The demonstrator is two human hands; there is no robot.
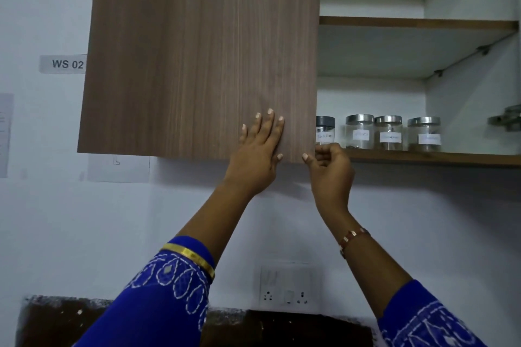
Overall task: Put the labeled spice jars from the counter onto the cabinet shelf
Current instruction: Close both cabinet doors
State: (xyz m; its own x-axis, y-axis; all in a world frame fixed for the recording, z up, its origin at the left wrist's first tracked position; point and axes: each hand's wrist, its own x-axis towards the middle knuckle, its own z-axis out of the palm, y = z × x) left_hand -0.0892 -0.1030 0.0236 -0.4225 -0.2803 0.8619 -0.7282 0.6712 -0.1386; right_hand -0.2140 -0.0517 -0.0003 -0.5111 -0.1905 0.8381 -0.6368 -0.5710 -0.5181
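Left hand (260, 146) lies flat on the cabinet door (197, 53); right hand (329, 162) pinches its edge, spice jars (389, 132) just beyond: close slowly, fingers clear.

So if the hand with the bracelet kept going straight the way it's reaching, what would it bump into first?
Probably the dark-lidded spice jar, the leftmost jar on the lower shelf. The right hand reaches up beside the door's edge, with that jar just above its knuckles. Depth is unclear, so it might meet the shelf's front edge first.

Door (197, 51) across cabinet's left half
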